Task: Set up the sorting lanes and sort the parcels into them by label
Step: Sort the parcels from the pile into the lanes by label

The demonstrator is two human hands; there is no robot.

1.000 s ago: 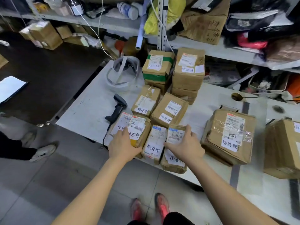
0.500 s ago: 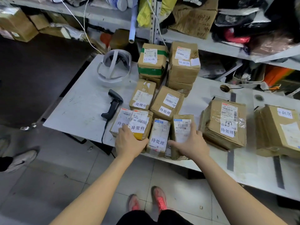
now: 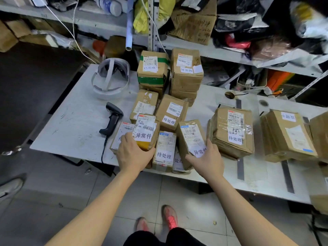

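Several taped cardboard parcels with white labels crowd the grey table [image 3: 76,128]. My left hand [image 3: 132,153] grips a small parcel labelled 异常件 [image 3: 147,132], tilted up off the parcel beneath it. My right hand [image 3: 206,158] holds another 异常件 parcel [image 3: 190,137] by its near end, raised at an angle. Between them lies a 待处理 parcel [image 3: 165,150]. Behind sit two more small parcels [image 3: 171,112] and two stacks, one topped by a green-taped 已完成 box [image 3: 152,66], one by a 异常件 box [image 3: 186,68]. A bigger 待处理 parcel [image 3: 232,130] lies to the right.
A black barcode scanner [image 3: 112,119] with its cable lies left of the parcels, a white headset [image 3: 111,79] behind it. Dark tape strips [image 3: 240,167] cross the table on the right beside another large box [image 3: 287,134]. Cluttered shelves stand behind; someone's shoe [image 3: 9,187] is at the left.
Both hands have closed on their 异常件 parcels and tipped them up off the pile. The view has shifted slightly closer to the table.
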